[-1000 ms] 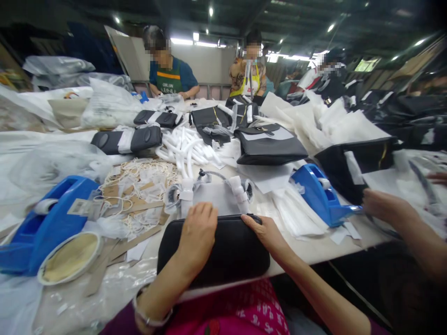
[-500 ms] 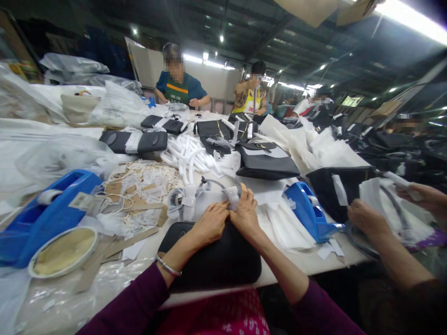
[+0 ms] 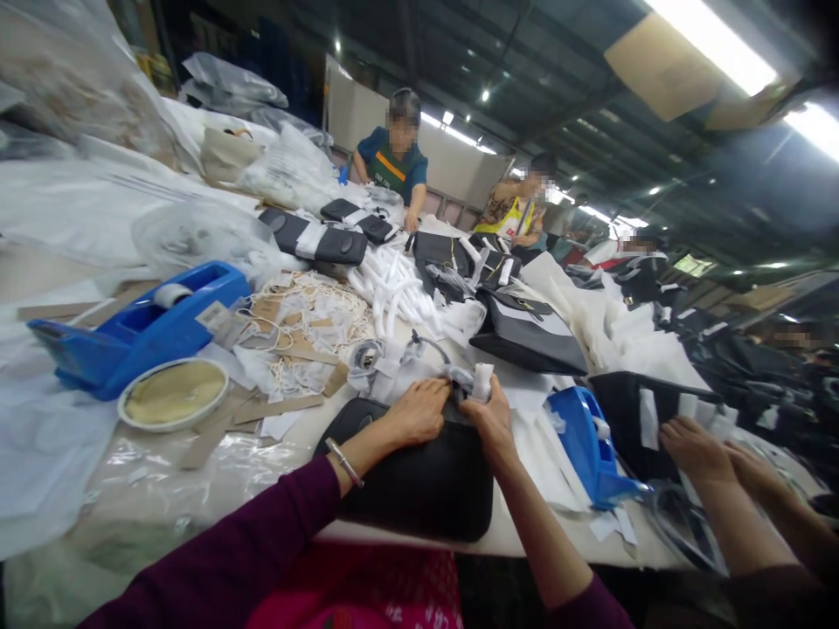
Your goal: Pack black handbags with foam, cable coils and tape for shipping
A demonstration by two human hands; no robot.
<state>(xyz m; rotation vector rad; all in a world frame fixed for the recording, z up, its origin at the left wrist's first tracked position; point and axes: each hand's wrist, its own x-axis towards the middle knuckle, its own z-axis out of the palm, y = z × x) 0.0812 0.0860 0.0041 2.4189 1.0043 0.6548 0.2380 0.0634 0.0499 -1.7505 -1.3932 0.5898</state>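
Note:
A black bag [image 3: 419,476] lies on the table's front edge before me. My left hand [image 3: 419,411] rests on its top edge with fingers curled down against it. Just to the right, my right hand [image 3: 490,418] is closed round a white wrapped handle piece [image 3: 482,382] at the bag's top. A grey strap with white wrapping [image 3: 393,360] lies just beyond both hands.
A blue tape dispenser [image 3: 141,330] and a round dish [image 3: 174,394] sit at the left, beside paper tags with strings [image 3: 305,328]. A second blue dispenser [image 3: 583,441] stands right of the bag. A co-worker's hands [image 3: 698,447] work at the right. More black bags and white tubes [image 3: 393,293] lie farther back.
My view has swung left and tilted. My right hand has closed on the white wrapped piece at the bag's top; my left hand stays on the bag's edge.

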